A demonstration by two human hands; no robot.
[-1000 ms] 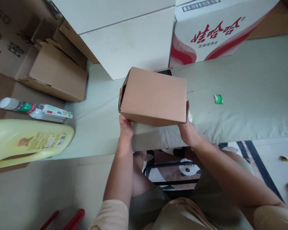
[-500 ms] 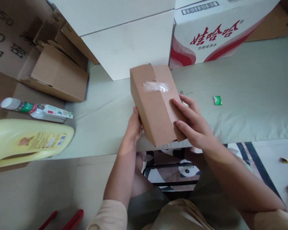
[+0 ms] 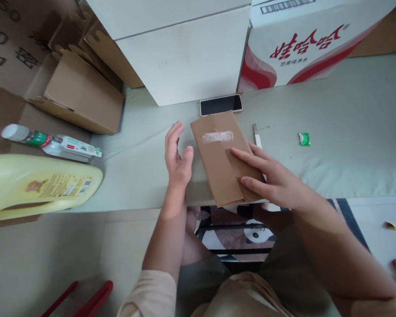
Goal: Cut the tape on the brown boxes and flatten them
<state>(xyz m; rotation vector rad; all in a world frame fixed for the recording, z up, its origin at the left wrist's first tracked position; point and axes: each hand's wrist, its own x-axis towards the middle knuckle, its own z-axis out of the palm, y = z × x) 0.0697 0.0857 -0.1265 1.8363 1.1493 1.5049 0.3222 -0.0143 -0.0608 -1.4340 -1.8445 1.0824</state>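
Note:
A brown cardboard box (image 3: 218,163) with a strip of clear tape across its top sits at the near edge of the pale green cloth surface. My right hand (image 3: 267,176) lies on its right side, thumb and forefinger spread over the top; the other fingers are partly hidden by the box edge. My left hand (image 3: 178,156) is raised just left of the box, apart from it, thumb and fingers parted and nothing in them. Behind the box lies a phone (image 3: 221,105). Right of it is a slim tool with a white handle (image 3: 257,137), partly hidden.
White cartons (image 3: 191,61) and a red-and-white carton (image 3: 303,48) line the back. At the left are an open cardboard box (image 3: 82,92), a clear bottle (image 3: 39,137) and a yellow jug (image 3: 53,185). A small green packet (image 3: 304,139) lies on the cloth (image 3: 350,123).
My left hand has let go of the box and moved up and left. The box has tipped down flatter, uncovering the phone and the slim tool. My right hand stays on it.

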